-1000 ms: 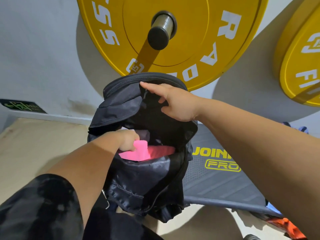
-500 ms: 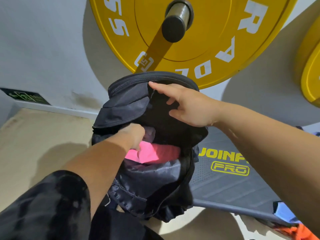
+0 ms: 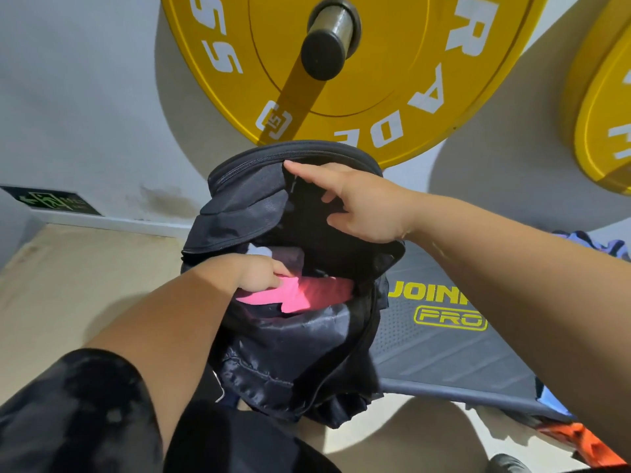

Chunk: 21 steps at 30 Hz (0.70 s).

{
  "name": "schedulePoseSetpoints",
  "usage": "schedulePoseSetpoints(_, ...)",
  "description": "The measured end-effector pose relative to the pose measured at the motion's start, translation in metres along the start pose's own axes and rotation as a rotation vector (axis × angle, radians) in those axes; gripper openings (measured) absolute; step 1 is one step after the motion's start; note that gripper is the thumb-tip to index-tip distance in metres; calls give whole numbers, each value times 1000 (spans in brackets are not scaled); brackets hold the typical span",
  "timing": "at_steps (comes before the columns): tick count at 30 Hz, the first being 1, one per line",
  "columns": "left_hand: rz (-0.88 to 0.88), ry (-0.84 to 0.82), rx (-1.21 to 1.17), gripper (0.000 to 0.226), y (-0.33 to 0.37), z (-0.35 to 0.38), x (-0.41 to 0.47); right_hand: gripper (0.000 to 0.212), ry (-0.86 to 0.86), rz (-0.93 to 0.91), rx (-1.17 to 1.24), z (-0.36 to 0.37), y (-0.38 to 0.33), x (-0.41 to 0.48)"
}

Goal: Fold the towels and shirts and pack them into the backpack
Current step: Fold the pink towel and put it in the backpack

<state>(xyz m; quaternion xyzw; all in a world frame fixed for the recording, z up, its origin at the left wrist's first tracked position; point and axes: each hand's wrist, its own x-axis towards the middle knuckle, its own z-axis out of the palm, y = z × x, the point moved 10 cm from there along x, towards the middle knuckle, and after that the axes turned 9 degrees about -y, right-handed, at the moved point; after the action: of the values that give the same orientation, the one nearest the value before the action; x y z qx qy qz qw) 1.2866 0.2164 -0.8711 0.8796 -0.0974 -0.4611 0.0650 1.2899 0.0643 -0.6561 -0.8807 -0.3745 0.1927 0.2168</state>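
Black backpack point(image 3: 290, 343) at frame centre, mouth open, leaning on the grey bench point(image 3: 444, 356) at its 4 o'clock. Pink towel point(image 3: 307, 297) inside the main compartment, lying across the opening, partly covered by the lining.

Left hand point(image 3: 259, 274) in from 7 o'clock, wrist-deep in the opening, fingers curled onto the near edge of the pink towel; thumb hidden. Right hand point(image 3: 358, 203) in from 3 o'clock, on the backpack's far rim at 12 o'clock: index finger straight along the edge, other fingers and thumb bent and pinching the black fabric, holding the mouth open.

Around it:
- 1 yellow weight plate point(image 3: 403, 80) on the wall at 12 o'clock, hung on a black-capped peg point(image 3: 329, 42)
- second yellow plate point(image 3: 607, 131) at 2 o'clock, cut by the frame
- blue cloth point(image 3: 601, 244) at 3 o'clock on the bench's far end
- orange cloth point(image 3: 580, 442) at 5 o'clock, below the bench edge
- green exit sign point(image 3: 54, 201) low on the wall at 9 o'clock
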Motion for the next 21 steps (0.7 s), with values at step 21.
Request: schedulePoseSetpoints(21,173,481,-230,26,117,-12,-124,75,100,156,109,21,42,-126)
